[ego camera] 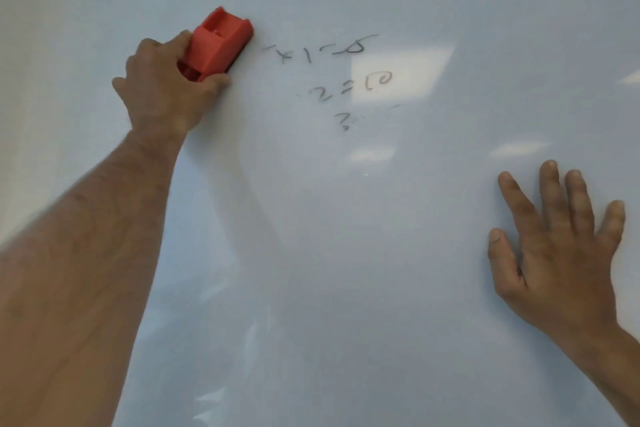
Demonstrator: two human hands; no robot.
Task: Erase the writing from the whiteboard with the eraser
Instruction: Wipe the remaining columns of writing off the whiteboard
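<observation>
Whiteboard [346, 288] fills view, surface glossy with pale reflections. Left hand [166, 87] wrapped around red eraser [218, 42], thumb and fingers gripping its near end; eraser pressed against board, upper left. Faint dark writing [336, 73] just right of eraser, three short partly smudged lines. Right hand [561, 246] flat on board at lower right, fingers spread, holding nothing.

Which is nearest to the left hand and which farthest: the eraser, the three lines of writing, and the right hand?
1. Eraser, gripped in the left hand.
2. Top line, just right of the eraser.
3. Middle line, lower right.
4. Bottom mark, close to the middle line.
5. Right hand, flat at far lower right.
</observation>
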